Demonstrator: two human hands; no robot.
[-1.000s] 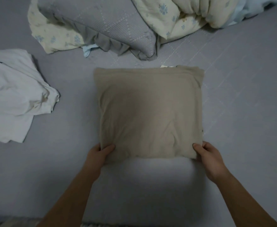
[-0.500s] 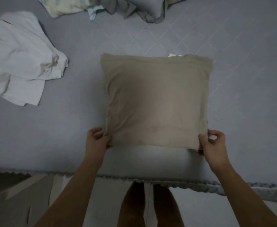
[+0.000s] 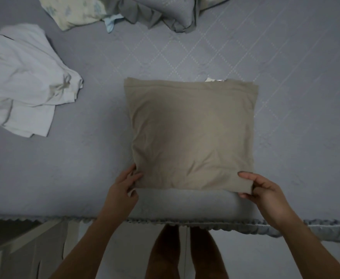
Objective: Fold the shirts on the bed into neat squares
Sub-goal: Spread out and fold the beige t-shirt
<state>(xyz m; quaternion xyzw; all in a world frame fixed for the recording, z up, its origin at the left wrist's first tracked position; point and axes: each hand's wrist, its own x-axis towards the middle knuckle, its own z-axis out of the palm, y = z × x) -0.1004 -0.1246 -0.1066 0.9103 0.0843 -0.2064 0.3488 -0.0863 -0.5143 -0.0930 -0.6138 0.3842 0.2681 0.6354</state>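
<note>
**Squaring the near corners**

Lower centre of frame: folded square beige cotton shirt point(image 3: 191, 133) flat on grey quilted bed point(image 3: 84, 168). Left hand point(image 3: 123, 190) and right hand point(image 3: 265, 192) each pinching a near corner. Best kept level, edges stacked, tension equal. Crumpled white shirt point(image 3: 22, 81), upper left, still unfolded.

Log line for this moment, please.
beige shirt: folded square | left hand, right hand: pinching near corners | white shirt: crumpled, unfolded
</note>
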